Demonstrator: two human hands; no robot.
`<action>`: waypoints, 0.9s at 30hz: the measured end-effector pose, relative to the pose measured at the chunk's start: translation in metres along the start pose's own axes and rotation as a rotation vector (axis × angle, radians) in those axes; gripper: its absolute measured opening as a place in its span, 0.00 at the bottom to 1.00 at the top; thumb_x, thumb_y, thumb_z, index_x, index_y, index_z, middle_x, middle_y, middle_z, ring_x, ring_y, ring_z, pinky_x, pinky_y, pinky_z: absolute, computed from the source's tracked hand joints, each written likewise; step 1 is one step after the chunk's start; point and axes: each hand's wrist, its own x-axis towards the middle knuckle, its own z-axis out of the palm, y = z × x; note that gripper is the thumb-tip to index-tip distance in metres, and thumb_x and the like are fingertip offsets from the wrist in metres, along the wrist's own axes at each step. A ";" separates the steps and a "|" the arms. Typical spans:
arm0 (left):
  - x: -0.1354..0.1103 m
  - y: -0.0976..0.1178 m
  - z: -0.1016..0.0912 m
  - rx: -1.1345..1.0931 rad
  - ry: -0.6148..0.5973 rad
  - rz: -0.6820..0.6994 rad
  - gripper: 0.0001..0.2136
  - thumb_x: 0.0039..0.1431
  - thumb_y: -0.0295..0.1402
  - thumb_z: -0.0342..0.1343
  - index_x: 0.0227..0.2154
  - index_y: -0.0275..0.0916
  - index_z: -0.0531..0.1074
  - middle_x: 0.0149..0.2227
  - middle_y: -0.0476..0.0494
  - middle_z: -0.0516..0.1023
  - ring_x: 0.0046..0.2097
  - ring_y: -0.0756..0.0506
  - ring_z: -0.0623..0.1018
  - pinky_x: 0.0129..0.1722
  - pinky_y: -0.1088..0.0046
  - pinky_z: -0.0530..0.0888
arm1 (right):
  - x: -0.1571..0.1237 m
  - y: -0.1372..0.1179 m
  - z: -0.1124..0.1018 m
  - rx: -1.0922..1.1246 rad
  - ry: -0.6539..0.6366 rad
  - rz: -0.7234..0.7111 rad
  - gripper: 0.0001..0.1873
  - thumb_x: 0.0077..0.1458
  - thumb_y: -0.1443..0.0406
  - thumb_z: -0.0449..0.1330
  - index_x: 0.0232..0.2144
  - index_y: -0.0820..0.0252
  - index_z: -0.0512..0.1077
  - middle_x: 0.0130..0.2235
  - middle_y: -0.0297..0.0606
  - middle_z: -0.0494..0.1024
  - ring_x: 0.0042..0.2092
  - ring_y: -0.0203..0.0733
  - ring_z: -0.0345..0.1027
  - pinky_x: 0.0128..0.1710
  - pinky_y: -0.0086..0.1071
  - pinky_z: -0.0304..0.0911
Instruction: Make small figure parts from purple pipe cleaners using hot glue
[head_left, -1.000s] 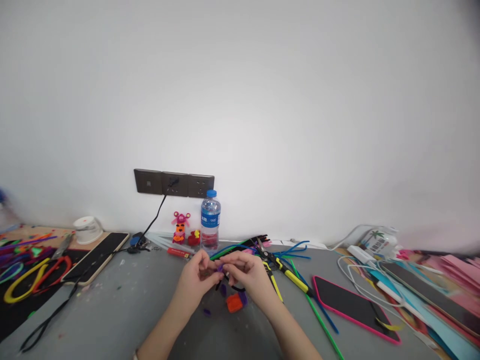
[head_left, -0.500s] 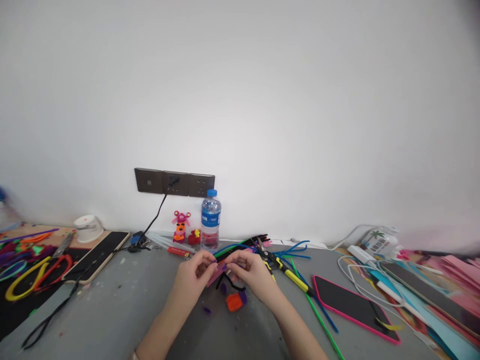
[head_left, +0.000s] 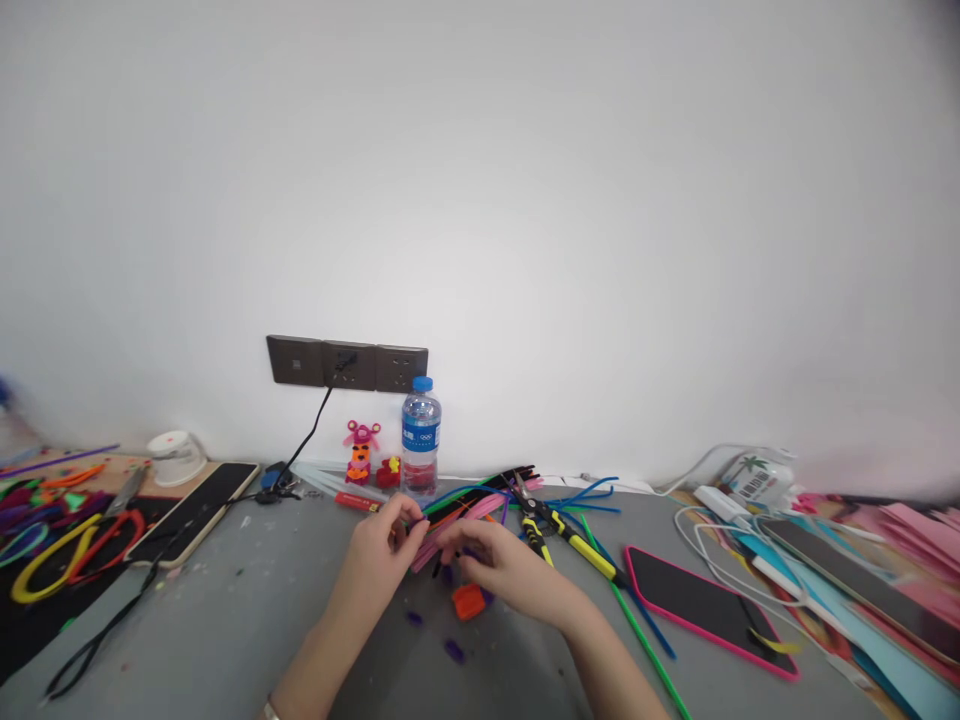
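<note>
My left hand [head_left: 384, 550] is closed in a pinch, with a small purple bit of pipe cleaner [head_left: 414, 522] showing at its fingertips. To its right, my right hand [head_left: 504, 572] has thumb and fingers apart and holds nothing that I can see. Just below the right fingers lies an orange fuzzy piece [head_left: 469, 602], with purple beside it. A black pipe cleaner [head_left: 437, 567] is partly hidden by that hand. Two purple bits, a small one [head_left: 414, 618] and a larger tuft [head_left: 454, 651], lie on the grey table. Behind both hands is a bundle of pink pipe cleaners [head_left: 480, 503].
Yellow-black pliers [head_left: 574, 540] lie right of the bundle, near a pink-cased phone [head_left: 709, 610]. A water bottle [head_left: 421, 440] and a pink figure [head_left: 361, 455] stand by the wall. Scissors [head_left: 82, 545] and another phone [head_left: 193, 512] are at left.
My right hand has moved slightly apart from the left and its fingers have opened. A purple tuft now lies on the table in front. The black pipe cleaner is more covered by the right hand.
</note>
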 end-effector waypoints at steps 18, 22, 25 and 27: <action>-0.009 0.015 0.010 -0.558 -0.255 -0.149 0.07 0.52 0.35 0.60 0.30 0.37 0.79 0.30 0.47 0.74 0.19 0.55 0.66 0.19 0.78 0.64 | 0.008 -0.018 0.010 0.935 0.202 0.006 0.31 0.51 0.60 0.66 0.55 0.57 0.62 0.51 0.50 0.77 0.54 0.50 0.70 0.57 0.47 0.56; -0.008 0.012 0.013 -0.574 -0.263 -0.191 0.08 0.51 0.34 0.61 0.31 0.35 0.78 0.25 0.49 0.75 0.18 0.55 0.65 0.19 0.79 0.63 | 0.010 -0.019 0.011 1.042 0.175 0.027 0.33 0.48 0.63 0.67 0.55 0.59 0.62 0.52 0.51 0.76 0.56 0.50 0.67 0.58 0.45 0.54; -0.006 0.011 0.015 -0.615 -0.236 -0.242 0.10 0.48 0.34 0.63 0.32 0.37 0.71 0.22 0.52 0.75 0.19 0.54 0.66 0.18 0.80 0.63 | 0.011 -0.016 0.013 1.056 0.138 0.016 0.33 0.49 0.64 0.66 0.56 0.59 0.61 0.52 0.50 0.76 0.53 0.51 0.69 0.51 0.43 0.60; -0.006 0.012 0.017 -0.636 -0.187 -0.265 0.14 0.45 0.34 0.65 0.29 0.39 0.64 0.21 0.54 0.75 0.20 0.53 0.67 0.18 0.81 0.64 | 0.011 -0.016 0.016 1.068 0.118 0.014 0.32 0.50 0.65 0.65 0.56 0.59 0.61 0.51 0.50 0.76 0.51 0.50 0.71 0.46 0.40 0.63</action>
